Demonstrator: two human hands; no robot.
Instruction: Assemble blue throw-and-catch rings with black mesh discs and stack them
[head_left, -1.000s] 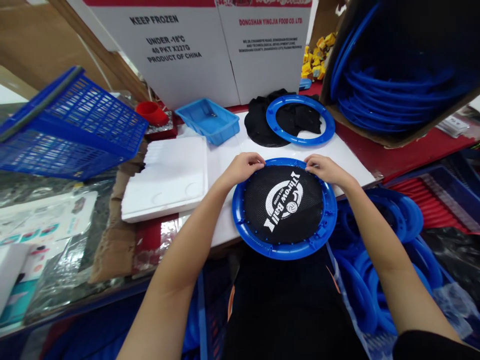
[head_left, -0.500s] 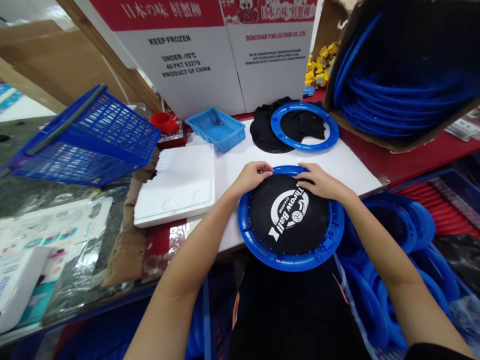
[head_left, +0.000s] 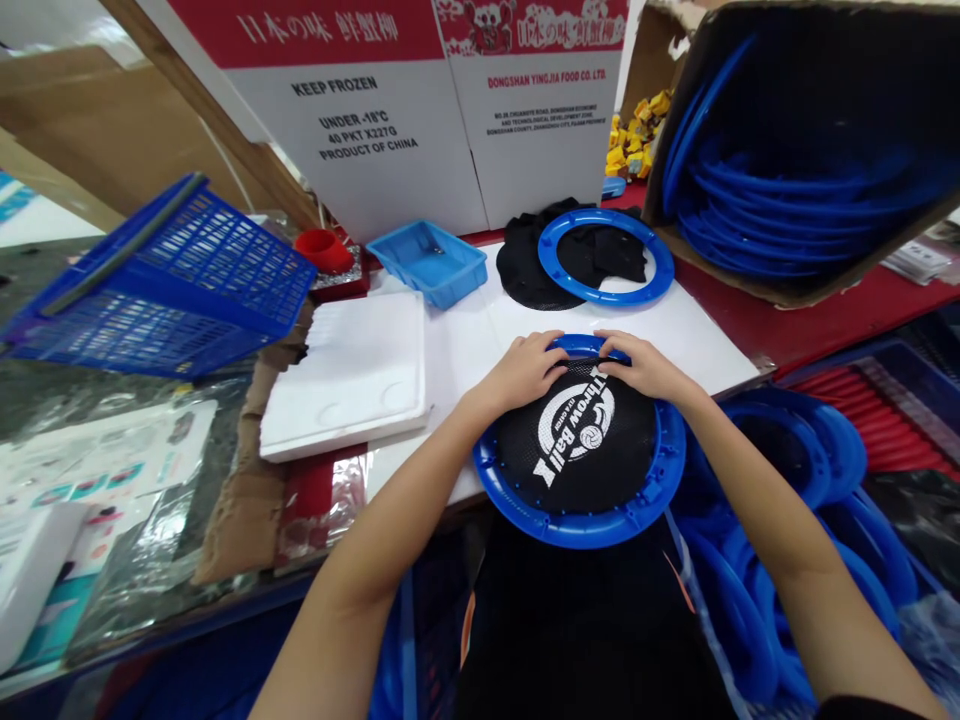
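Note:
A blue plastic ring [head_left: 581,528] rests at the near table edge against my body, with a black mesh disc [head_left: 600,475] printed "Throw Ball" inside it. My left hand [head_left: 529,372] lies over the ring's far left rim, its fingers curled onto the mesh edge. Opposite it, my right hand [head_left: 641,365] grips the mesh edge at the far right rim. Between the hands a narrow gap shows between mesh and ring. Both sets of fingertips are partly hidden. Farther back, a second blue ring [head_left: 551,262] lies over loose black mesh pieces [head_left: 517,262].
A light-blue tray [head_left: 457,285] and a white foam block [head_left: 345,375] are at left, beside a blue basket [head_left: 172,285] and red cup [head_left: 324,250]. On the right, a carton [head_left: 750,285] holds many blue rings. More rings [head_left: 832,450] are heaped below it. A white box [head_left: 375,180] stands behind.
My left hand has moved slightly right and farther over the mesh, fingers more curled. The mesh's far edge has drawn toward me, and a gap shows at the far rim. My right hand has barely shifted.

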